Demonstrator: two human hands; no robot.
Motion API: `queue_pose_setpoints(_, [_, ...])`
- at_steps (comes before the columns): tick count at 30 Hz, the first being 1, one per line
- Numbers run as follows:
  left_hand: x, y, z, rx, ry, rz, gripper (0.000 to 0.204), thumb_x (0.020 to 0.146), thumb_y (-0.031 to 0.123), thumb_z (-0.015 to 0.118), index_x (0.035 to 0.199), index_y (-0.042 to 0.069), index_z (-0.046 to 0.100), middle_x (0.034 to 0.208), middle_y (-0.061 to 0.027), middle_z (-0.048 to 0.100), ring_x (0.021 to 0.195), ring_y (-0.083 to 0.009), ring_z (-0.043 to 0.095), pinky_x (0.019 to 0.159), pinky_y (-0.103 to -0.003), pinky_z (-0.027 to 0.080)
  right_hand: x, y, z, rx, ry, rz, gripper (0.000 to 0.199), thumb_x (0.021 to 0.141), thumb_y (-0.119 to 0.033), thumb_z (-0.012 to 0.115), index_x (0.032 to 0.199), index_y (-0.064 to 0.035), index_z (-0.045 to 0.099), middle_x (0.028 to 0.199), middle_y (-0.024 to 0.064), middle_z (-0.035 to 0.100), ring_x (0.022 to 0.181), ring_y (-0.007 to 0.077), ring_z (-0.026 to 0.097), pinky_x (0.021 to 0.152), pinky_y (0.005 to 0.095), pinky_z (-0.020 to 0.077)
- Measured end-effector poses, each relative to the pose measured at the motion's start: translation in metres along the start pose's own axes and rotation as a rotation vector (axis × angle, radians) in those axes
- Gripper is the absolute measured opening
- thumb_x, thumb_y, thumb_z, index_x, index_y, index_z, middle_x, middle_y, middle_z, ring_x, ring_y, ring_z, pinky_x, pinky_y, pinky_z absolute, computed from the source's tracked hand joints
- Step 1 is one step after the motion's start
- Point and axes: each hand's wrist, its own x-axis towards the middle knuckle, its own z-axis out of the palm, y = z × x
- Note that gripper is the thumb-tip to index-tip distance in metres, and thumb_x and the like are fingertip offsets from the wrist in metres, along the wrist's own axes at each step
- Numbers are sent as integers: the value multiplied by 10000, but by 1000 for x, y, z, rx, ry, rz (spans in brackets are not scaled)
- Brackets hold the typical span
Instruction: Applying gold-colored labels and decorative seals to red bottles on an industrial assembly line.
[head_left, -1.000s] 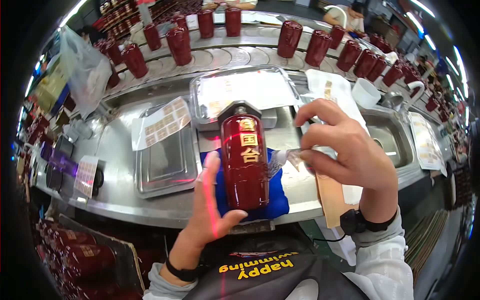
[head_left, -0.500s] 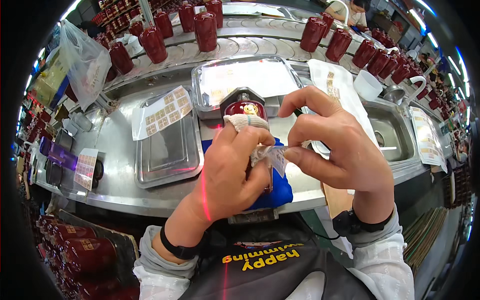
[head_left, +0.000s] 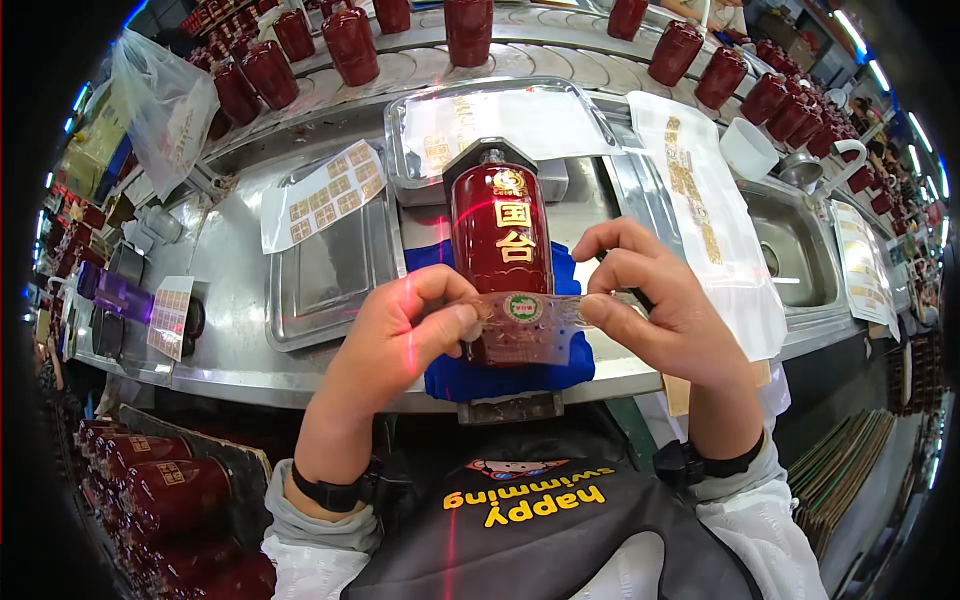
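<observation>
A dark red bottle point(head_left: 500, 225) with gold characters lies in a dark holder, over a blue cloth point(head_left: 570, 370). Across its lower part stretches a clear film label point(head_left: 545, 335) with a small round green emblem. My left hand point(head_left: 405, 325) pinches the label's left end between thumb and fingers. At the right end, my right hand point(head_left: 665, 310) pinches the label between thumb and forefinger, its other fingers curled. A slim dark thing point(head_left: 642, 297) shows by the right fingers; its kind is unclear. Whether the label touches the bottle, I cannot tell.
A metal tray point(head_left: 335, 300) with a sheet of gold labels point(head_left: 325, 195) stands left. Behind the bottle is another tray point(head_left: 590, 120) holding white sheets. A white cloth point(head_left: 745, 300) and a sink point(head_left: 800, 250) lie right. Red bottles point(head_left: 470, 30) stand on the conveyor beyond.
The white cloth in my left hand is out of sight. My hands have spread apart and lowered, with the film label now stretched flat between them. More of the bottle's front shows.
</observation>
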Motion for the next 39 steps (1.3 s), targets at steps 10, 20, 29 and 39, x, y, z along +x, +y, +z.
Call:
queue_pose_setpoints(10, [8,-20,-2,43,134,6,198,954,234,597,866,57,590,759,8,575,699,-61,509,599,-208,407,0,27,17,2,79,115,199,899,-182,664,824,-22,572,1086,101,540,973,173,517,852,297,414])
queue_pose_setpoints(20, [13,-24,-3,42,153,7,211,956,253,595,839,78,583,721,29,553,662,-50,478,579,-197,372,2,38,23,82,70,187,188,901,-172,659,834,-17,578,1065,96,531,956,159,511,836,282,418])
queue_pose_setpoints(29, [16,-21,-3,53,140,18,216,948,261,606,833,80,581,718,33,548,654,-42,466,569,-190,361,0,48,25,53,88,105,188,895,-176,662,857,-13,575,1050,112,538,953,205,550,801,300,453])
queue_pose_setpoints(39, [16,-22,-5,44,136,23,215,947,238,597,818,67,572,715,21,535,638,-51,456,561,-196,354,2,48,27,173,66,187,186,891,-166,671,840,-17,573,1046,108,538,942,196,543,790,293,451])
